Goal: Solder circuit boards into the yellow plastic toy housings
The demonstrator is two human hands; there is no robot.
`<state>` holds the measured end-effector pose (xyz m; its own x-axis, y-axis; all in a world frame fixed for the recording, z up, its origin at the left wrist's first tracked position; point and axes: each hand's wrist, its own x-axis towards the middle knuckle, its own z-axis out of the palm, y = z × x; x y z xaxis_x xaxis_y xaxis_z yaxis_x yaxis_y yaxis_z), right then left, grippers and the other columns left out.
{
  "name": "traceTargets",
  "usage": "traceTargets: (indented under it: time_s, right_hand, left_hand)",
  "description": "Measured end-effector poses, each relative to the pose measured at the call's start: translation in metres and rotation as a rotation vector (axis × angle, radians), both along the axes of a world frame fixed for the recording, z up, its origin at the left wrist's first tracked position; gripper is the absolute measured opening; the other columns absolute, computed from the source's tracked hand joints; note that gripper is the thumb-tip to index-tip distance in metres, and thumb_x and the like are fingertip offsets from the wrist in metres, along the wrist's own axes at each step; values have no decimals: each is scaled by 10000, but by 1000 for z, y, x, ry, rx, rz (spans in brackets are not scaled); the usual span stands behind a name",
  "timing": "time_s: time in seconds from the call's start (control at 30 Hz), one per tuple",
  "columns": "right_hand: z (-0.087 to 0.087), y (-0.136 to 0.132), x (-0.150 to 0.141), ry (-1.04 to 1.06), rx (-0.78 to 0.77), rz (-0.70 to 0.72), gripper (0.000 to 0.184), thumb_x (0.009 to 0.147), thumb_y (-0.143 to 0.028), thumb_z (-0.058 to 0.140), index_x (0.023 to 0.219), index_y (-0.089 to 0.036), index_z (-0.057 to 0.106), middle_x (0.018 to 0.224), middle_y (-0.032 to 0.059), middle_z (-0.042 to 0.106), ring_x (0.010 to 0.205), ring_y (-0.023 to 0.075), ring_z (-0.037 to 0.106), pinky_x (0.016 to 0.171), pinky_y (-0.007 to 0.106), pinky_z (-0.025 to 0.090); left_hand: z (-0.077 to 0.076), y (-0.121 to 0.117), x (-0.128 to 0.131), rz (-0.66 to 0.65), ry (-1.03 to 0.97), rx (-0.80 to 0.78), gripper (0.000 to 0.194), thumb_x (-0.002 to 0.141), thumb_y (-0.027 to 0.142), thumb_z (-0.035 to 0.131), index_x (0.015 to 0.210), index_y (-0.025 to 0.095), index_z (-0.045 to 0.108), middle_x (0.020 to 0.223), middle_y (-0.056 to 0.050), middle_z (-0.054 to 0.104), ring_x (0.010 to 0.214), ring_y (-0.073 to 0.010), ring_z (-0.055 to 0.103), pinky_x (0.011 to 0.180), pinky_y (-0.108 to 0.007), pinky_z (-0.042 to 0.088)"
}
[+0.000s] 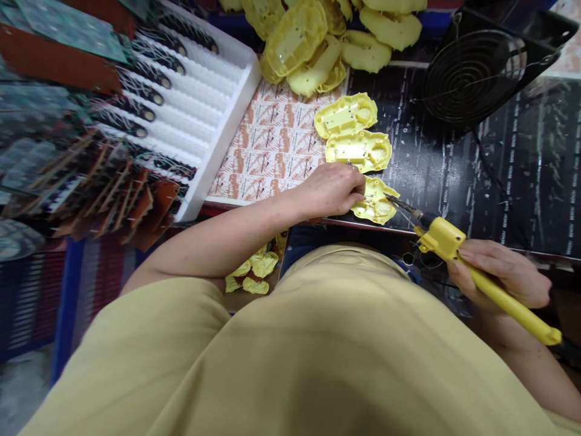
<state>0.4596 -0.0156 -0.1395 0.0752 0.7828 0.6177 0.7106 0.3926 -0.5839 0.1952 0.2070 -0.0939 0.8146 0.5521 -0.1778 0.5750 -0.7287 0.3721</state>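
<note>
My right hand (506, 271) is wrapped round the handle of a yellow soldering iron (442, 237). The iron's dark tip points left, over the right end of the nearest yellow plastic shell (376, 209). At that shell's left end, the curled fingers of my left hand (333, 189) are pressed down and cover part of it; their tips are hidden. Just beyond lie a second open shell half (363, 151) and a third shell half (347, 116), hollow sides up, in a row away from me.
A heap of yellow shells (297, 39) lies at the back. On the left stands a white foam tray (218, 115) holding wired black parts, beside stacked circuit boards (113, 194). A black fan (476, 69) stands back right. More yellow pieces (256, 272) sit below the table edge.
</note>
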Motion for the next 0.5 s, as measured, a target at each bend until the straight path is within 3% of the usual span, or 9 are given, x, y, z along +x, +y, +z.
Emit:
traceTargets:
  time_s: [0.07,0.13,0.2,0.27,0.37,0.5]
  right_hand:
    - [4,-2,-2,-57,53,-51,348,900,-237,932,1218,-330,824,920,-5,848,716,235,816,634,340,705]
    - [7,-3,-5,-133,101,-95,589,919,-235,922,1475,-325,749,985,19,863,766,252,832,679,351,715]
    - [8,-1,-9,-154,96,-64,672,930,-241,918,1558,-325,694,992,16,866,778,251,838,678,335,711]
    - [7,2,-13,-99,114,31,565,928,-206,912,1461,-296,750,955,9,860,738,234,829,629,308,694]
    - [4,7,-17,-28,136,121,284,899,-135,919,1135,-230,791,884,10,841,685,212,811,597,285,685]
    - [4,13,-21,-81,124,134,211,910,-99,887,955,-222,721,836,10,826,662,195,801,565,264,673]
  left_hand:
    - [1,0,0,-9,-3,9,187,976,236,651,981,219,836,1005,-50,846,1030,-238,774,922,-341,556]
    - [2,0,1,-18,7,11,193,967,215,644,987,215,836,1003,-52,845,1041,-242,777,921,-340,556]
    - [4,0,2,-19,39,3,205,958,188,635,996,204,836,1021,-62,846,1050,-250,779,924,-345,558]
    - [4,0,2,-13,67,-7,214,959,177,626,1006,194,835,1046,-69,847,1056,-253,780,933,-350,559]
    - [3,0,2,-12,57,-10,217,972,177,618,1018,194,829,1059,-66,846,1061,-245,777,946,-346,556]
    - [2,-1,1,-15,45,-7,205,988,177,625,1028,194,825,1044,-64,842,1053,-242,777,936,-342,552]
